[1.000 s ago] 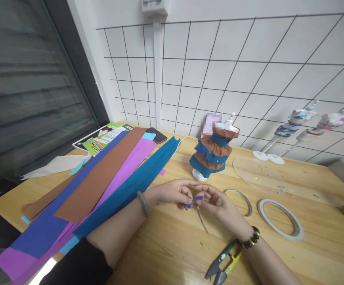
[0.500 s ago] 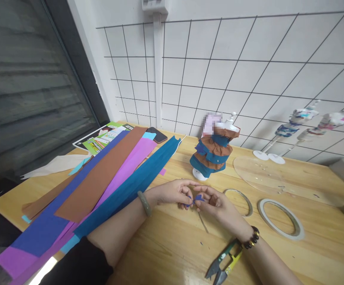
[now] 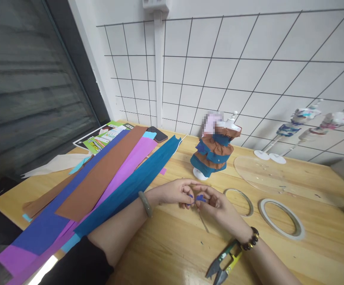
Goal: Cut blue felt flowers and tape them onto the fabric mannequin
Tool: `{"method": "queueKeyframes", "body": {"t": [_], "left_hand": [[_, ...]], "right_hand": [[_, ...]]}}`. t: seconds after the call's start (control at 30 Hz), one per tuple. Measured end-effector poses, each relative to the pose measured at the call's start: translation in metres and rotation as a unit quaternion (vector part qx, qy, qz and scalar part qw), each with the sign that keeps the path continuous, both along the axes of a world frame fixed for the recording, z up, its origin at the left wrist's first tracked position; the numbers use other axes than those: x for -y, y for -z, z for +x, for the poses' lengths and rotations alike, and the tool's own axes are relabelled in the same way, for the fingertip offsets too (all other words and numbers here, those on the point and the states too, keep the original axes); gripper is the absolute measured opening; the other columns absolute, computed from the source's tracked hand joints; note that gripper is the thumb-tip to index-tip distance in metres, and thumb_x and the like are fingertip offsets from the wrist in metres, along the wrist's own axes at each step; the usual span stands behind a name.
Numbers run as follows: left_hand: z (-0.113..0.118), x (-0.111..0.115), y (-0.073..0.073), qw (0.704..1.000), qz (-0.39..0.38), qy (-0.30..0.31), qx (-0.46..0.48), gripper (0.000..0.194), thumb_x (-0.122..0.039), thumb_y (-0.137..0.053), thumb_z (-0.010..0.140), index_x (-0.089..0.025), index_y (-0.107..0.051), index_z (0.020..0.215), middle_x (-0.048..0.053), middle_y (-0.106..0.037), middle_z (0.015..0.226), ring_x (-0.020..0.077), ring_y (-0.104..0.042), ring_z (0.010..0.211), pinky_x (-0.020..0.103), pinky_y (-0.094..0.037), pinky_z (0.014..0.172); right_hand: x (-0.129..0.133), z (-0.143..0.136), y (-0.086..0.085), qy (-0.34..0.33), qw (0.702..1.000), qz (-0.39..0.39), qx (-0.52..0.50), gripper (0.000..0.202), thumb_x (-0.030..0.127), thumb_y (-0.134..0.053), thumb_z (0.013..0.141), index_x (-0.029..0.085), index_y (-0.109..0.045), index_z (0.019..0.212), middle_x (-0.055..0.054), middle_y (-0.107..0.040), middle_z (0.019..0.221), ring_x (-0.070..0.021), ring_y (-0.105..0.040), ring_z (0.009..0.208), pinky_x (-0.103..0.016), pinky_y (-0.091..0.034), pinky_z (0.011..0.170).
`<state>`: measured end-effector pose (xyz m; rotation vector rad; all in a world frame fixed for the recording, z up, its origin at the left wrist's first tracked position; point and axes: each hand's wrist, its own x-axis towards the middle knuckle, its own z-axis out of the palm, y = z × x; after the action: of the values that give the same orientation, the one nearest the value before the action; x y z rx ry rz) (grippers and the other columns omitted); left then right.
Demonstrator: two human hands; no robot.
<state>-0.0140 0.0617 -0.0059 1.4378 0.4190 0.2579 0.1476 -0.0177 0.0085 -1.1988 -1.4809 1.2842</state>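
Over the wooden table, my left hand (image 3: 179, 193) and my right hand (image 3: 212, 200) meet, fingertips almost touching. Between them is a small blue piece of crepe paper (image 3: 201, 198), pinched by both hands; part of it is hidden behind the fingers. Just beyond stands a small dress form (image 3: 213, 154) wearing a ruffled dress of brown and teal paper layers. By my right wrist lie thread snips (image 3: 224, 261) with green and yellow handles. A thin strip (image 3: 204, 222) lies under my fingers.
Long crepe paper strips in brown (image 3: 100, 174), blue, purple and teal (image 3: 130, 182) cover the left side. Two tape rolls (image 3: 281, 219) lie at right. Behind them are a clear disc (image 3: 258, 174) and two slim stands (image 3: 297, 118). A phone (image 3: 157, 134) rests near the wall.
Both hands stay in nearly the same place. The fingertips shift slightly on the blue paper, and a little more of it shows at my right fingers.
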Motion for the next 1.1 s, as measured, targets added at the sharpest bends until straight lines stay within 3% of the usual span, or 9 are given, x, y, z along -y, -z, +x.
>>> {"method": "queueKeyframes", "body": {"t": [0.33,0.57,0.8,1.1], "left_hand": [[0.004,0.005,-0.004,0.998,-0.005,-0.053,0.025,0.062,-0.013,-0.057,0.071,-0.018,-0.037,0.129,-0.001,-0.055,0.069,0.0078,-0.049,0.056,0.023,-0.041,0.055],[0.005,0.007,-0.007,0.997,0.015,-0.071,0.039,0.057,-0.013,-0.055,0.072,-0.017,-0.039,0.127,-0.001,-0.053,0.067,0.0079,-0.047,0.056,0.023,-0.040,0.056],[0.006,0.010,-0.010,0.994,0.052,-0.092,0.034,0.055,-0.014,-0.054,0.073,-0.016,-0.040,0.127,-0.003,-0.048,0.064,0.0085,-0.046,0.058,0.023,-0.038,0.057],[0.005,0.009,-0.011,0.994,0.059,-0.094,0.024,0.055,-0.017,-0.055,0.074,-0.015,-0.040,0.127,-0.003,-0.048,0.064,0.0090,-0.046,0.059,0.023,-0.038,0.057]], "right_hand": [[0.000,0.001,0.007,0.059,0.998,0.024,0.000,0.028,0.030,-0.060,0.074,0.020,-0.055,0.099,-0.004,-0.065,0.086,-0.0175,-0.062,0.078,-0.032,-0.048,0.073],[0.000,-0.001,0.010,0.101,0.994,0.028,-0.013,0.035,0.031,-0.061,0.073,0.021,-0.052,0.105,0.000,-0.060,0.073,-0.0156,-0.059,0.070,-0.030,-0.047,0.068],[-0.001,-0.003,0.012,0.114,0.993,0.027,-0.032,0.039,0.034,-0.063,0.072,0.022,-0.050,0.106,0.003,-0.056,0.066,-0.0141,-0.056,0.065,-0.028,-0.045,0.064],[-0.001,-0.003,0.014,0.098,0.994,0.020,-0.051,0.041,0.033,-0.062,0.074,0.021,-0.046,0.110,-0.001,-0.061,0.072,-0.0167,-0.058,0.070,-0.031,-0.045,0.068]]}}
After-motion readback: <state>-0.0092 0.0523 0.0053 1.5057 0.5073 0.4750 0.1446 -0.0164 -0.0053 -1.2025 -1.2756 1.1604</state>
